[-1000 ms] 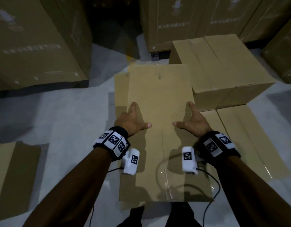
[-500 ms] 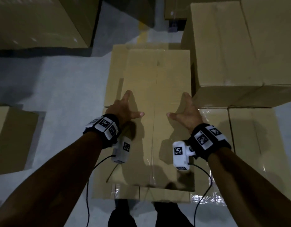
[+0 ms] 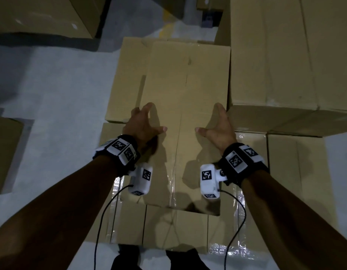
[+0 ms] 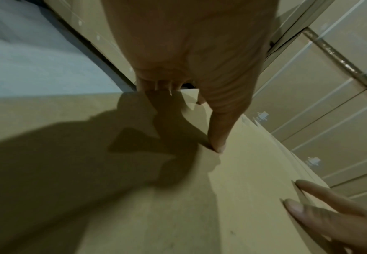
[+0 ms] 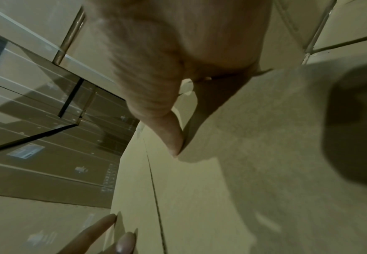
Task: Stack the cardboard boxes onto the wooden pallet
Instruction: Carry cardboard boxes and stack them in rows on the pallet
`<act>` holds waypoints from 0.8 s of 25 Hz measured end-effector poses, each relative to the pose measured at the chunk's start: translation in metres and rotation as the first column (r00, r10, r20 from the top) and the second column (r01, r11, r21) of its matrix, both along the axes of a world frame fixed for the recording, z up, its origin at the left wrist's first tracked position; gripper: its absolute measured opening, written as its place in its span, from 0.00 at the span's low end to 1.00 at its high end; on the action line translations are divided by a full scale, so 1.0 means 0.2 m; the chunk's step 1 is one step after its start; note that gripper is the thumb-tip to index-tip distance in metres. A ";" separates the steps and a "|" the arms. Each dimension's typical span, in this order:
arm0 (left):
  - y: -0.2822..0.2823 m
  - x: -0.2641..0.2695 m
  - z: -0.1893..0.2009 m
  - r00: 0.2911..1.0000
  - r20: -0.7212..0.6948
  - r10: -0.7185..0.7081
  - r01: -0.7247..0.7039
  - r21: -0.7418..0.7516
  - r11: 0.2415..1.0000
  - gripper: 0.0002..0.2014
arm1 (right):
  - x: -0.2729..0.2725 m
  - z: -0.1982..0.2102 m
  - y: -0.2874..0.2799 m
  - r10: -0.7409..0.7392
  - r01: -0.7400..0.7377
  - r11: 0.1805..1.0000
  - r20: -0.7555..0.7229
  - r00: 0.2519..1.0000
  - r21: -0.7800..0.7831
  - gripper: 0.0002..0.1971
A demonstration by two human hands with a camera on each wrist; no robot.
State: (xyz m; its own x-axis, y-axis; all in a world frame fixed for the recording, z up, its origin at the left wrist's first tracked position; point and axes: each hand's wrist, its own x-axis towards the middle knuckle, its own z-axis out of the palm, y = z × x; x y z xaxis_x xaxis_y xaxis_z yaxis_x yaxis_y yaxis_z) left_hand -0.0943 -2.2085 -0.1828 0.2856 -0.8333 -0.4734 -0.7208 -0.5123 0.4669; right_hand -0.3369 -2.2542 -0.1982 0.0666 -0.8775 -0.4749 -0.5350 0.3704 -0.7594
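Note:
I hold a plain cardboard box (image 3: pixel 188 114) by its two long sides, low over a layer of boxes. My left hand (image 3: pixel 143 125) grips its left edge, thumb on top and fingers over the side. My right hand (image 3: pixel 217 129) grips the right edge the same way. In the left wrist view the thumb (image 4: pixel 219 134) presses on the box top (image 4: pixel 243 189). The right wrist view shows the right thumb (image 5: pixel 171 137) on the box top (image 5: pixel 265 154). No wooden pallet shows.
A taller box (image 3: pixel 285 55) stands close against the held box's right side. Lower boxes lie beneath: a left one (image 3: pixel 125 84), a near one (image 3: pixel 168 230), a taped one (image 3: pixel 285 182). Grey floor (image 3: pixel 51 94) lies left, with box stacks (image 3: pixel 42 14) and flat cardboard (image 3: pixel 5 152).
The box has travelled forward in both hands and now hangs over the lower boxes, right beside the taller box. Both hands keep the same hold on its sides.

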 end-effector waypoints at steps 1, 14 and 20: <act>-0.01 -0.01 -0.02 1.000 -0.011 0.017 -0.017 -0.012 1.000 0.47 | -0.01 -0.01 -0.02 0.007 -0.008 1.000 -0.003 1.000 -0.009 0.54; -0.05 -0.10 -0.11 0.997 -0.077 0.015 -0.019 -0.049 0.999 0.47 | -0.08 -0.08 -0.08 0.057 -0.059 0.998 -0.117 0.992 -0.021 0.45; 0.11 -0.19 -0.07 0.951 0.224 -0.211 0.217 0.001 0.976 0.42 | -0.16 -0.01 0.20 0.170 -0.170 0.985 -0.255 0.952 0.022 0.39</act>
